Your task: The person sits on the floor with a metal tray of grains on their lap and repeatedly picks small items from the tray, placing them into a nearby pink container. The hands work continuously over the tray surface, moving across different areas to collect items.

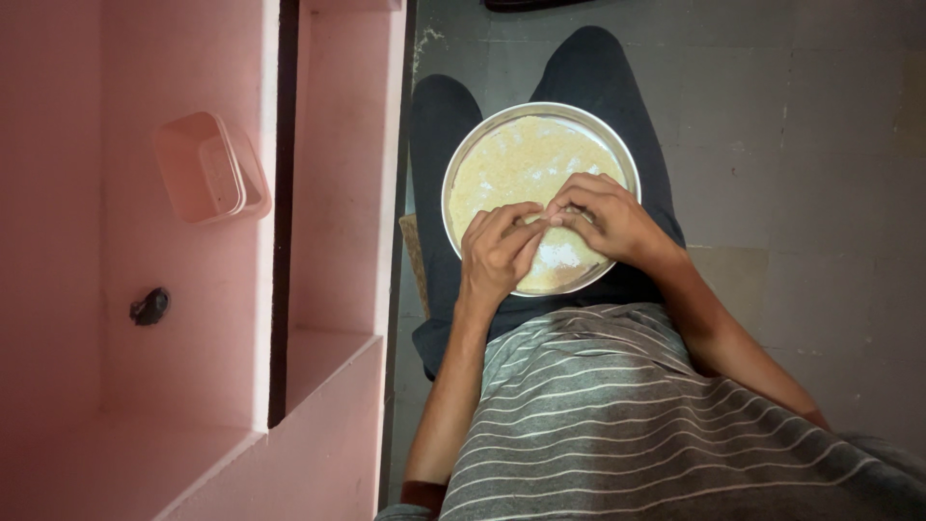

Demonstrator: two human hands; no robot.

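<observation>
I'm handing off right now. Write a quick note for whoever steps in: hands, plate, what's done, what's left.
Left hand: fingers curled, tips pinched on the grains.
Right hand: fingers bent, tips meeting the left hand's at mid-plate.
Round metal plate rests on the lap, covered in pale grains.
Done: cannot tell; no sorted pile shows.
Left: most of the grains lie beyond the fingers.
Pink container sits in the pink shelf, untouched.

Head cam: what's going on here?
A person sits with a round metal plate on their lap, covered in pale grains. Both hands work over it: the left hand and right hand meet fingertip to fingertip near the plate's middle, pinching at something too small to make out. Beside them is a pink wall with a small pink plastic box on it.
</observation>
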